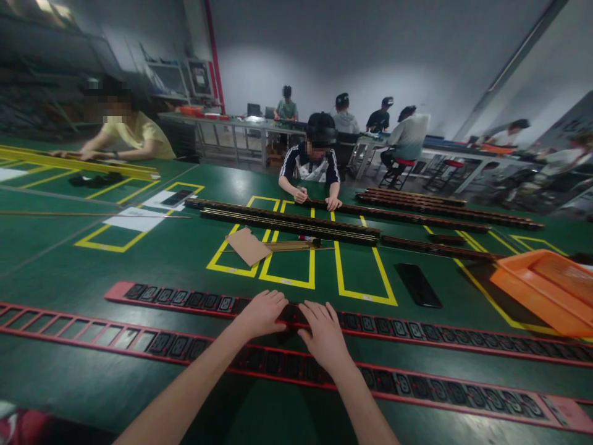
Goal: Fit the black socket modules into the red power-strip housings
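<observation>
Two long red strips with black sockets lie across the green table. Both my hands rest on the far strip (407, 329), close together near its middle. My left hand (265, 314) has its fingers bent over the strip's far edge, pressed together around it. Beside it, my right hand (324, 330) lies on the same strip with its fingers somewhat spread. The near strip (454, 392) passes beneath my forearms; its left part has unfilled rectangular openings, and black sockets fill the rest.
An orange tray (546, 290) stands at the right, near a black phone (418, 285). Cardboard (249, 246) and dark rails (287, 224) lie beyond the strips. A person (311, 162) works across the table; another person (132, 133) leans in at the left.
</observation>
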`<action>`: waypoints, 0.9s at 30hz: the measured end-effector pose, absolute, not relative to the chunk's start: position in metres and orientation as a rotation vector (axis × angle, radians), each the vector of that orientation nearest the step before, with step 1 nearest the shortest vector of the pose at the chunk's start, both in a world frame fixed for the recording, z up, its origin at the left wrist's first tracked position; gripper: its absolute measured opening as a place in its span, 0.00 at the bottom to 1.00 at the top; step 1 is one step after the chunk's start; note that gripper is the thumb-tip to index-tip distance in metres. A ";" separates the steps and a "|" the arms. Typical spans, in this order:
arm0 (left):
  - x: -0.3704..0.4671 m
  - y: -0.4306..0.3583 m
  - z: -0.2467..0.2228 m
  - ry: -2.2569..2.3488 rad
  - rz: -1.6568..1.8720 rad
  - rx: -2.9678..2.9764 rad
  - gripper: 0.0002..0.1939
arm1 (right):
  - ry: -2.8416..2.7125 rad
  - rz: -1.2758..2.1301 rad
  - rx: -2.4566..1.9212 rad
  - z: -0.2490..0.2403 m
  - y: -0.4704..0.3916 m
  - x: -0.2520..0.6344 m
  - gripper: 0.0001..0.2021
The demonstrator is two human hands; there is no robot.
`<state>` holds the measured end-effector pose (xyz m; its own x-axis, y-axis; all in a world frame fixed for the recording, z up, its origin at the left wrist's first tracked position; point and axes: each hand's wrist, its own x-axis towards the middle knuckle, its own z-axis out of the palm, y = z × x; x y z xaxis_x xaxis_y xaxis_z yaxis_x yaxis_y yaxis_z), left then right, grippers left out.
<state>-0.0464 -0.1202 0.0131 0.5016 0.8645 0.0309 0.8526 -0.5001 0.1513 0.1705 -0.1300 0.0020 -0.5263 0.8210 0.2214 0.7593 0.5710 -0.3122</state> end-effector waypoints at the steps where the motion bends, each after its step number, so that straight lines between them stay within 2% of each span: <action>1: -0.046 -0.120 0.013 1.500 0.160 2.623 0.22 | -2.465 0.256 -1.302 0.003 -0.130 0.170 0.24; 10: -0.041 -0.123 0.017 1.545 0.211 2.543 0.20 | -2.430 0.220 -1.397 0.010 -0.131 0.168 0.25; 21: -0.048 -0.123 0.017 1.781 0.317 2.443 0.25 | -2.264 0.028 -1.581 -0.009 -0.125 0.177 0.29; 27: -0.050 -0.121 0.013 1.815 0.294 2.412 0.24 | -2.357 0.064 -1.365 -0.009 -0.126 0.177 0.22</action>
<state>-0.0502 -0.1205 0.0125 0.2673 0.9595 0.0888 0.9385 -0.2801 0.2018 0.1772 -0.1257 -0.0090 -0.4340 0.8392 0.3276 0.8201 0.5185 -0.2419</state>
